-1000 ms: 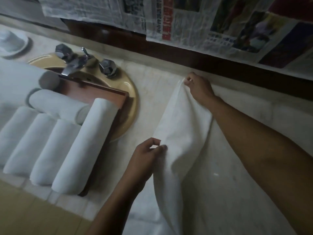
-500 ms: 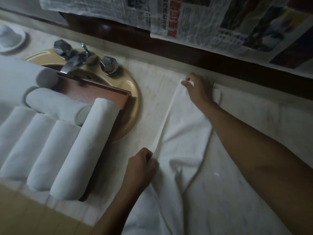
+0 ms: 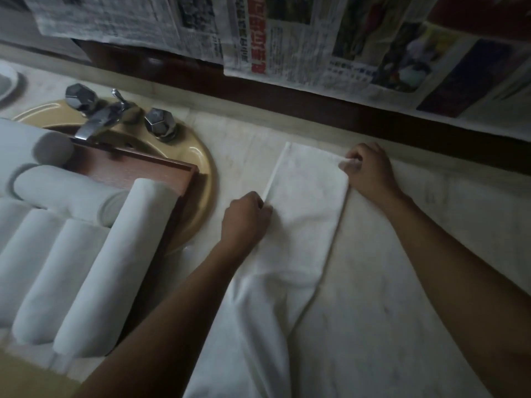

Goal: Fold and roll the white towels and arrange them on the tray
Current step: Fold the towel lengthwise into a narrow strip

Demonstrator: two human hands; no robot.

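A white towel [image 3: 304,214] lies lengthwise on the marble counter, folded into a long strip that runs toward me. My left hand [image 3: 244,219] pinches its left edge partway down. My right hand [image 3: 366,170] pinches the far right corner near the wall. On the left, a wooden tray [image 3: 161,168] rests over the sink and carries several rolled white towels [image 3: 115,262], laid side by side, with more rolls behind them.
A beige sink basin [image 3: 201,173] with a chrome tap [image 3: 97,119] sits under the tray. Newspaper sheets [image 3: 287,38] hang on the wall above a dark wooden ledge. A white dish [image 3: 5,81] shows at the far left edge. Bare marble counter [image 3: 431,282] extends to the right.
The towel was held up off the counter; both hands have lowered it and laid it flat. My right hand moved right with the far corner, spreading the fold wider.
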